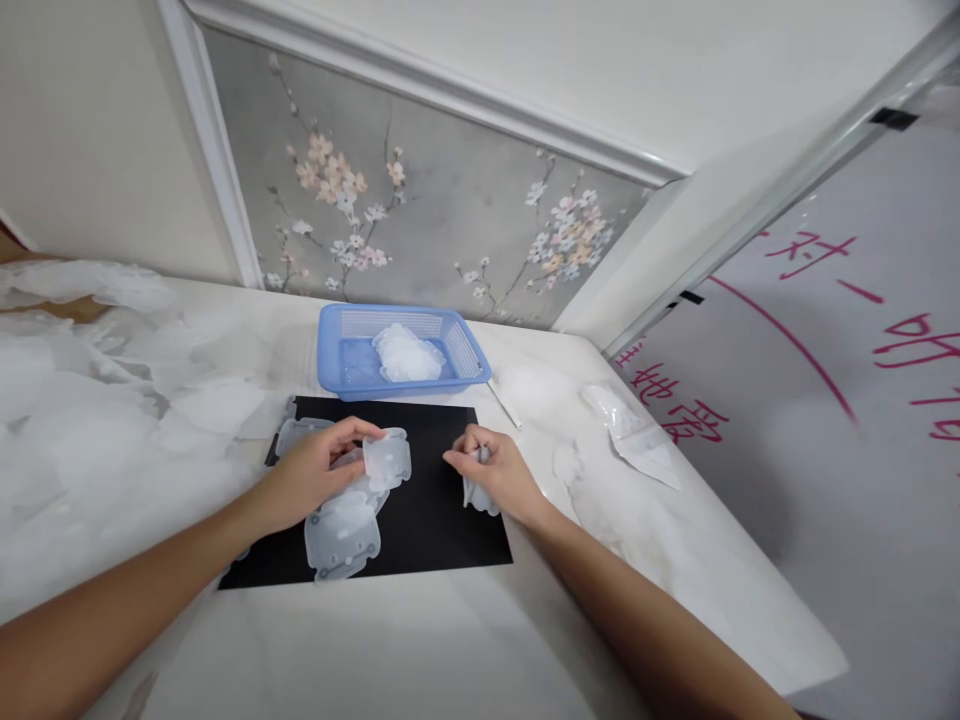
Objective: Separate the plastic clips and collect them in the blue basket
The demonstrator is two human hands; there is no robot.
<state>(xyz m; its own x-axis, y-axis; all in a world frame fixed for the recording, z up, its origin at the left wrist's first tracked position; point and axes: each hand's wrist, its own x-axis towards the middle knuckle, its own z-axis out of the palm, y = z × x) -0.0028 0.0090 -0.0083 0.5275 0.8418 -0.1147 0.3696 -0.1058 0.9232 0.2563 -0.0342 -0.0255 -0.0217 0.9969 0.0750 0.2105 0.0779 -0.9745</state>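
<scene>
Between the thumb and fingers of my left hand [330,470] is a translucent plastic piece [388,460] with rounded, notched corners, held above a black mat [427,540]. My right hand [499,470] is curled around several similar plastic pieces [481,496] at the mat's right side; its palm is hidden. Below my left hand, more loose translucent pieces [343,540] overlap on the mat. Another piece [300,434] lies near its upper left corner, partly behind my left hand.
A blue basket [330,372] with a heap of clear pieces [409,357] stands behind the mat. A thin white stick [506,405] and a clear plastic bag [637,440] lie to the right. Crumpled translucent sheeting [135,430] covers the left. A whiteboard [825,450] borders the right edge.
</scene>
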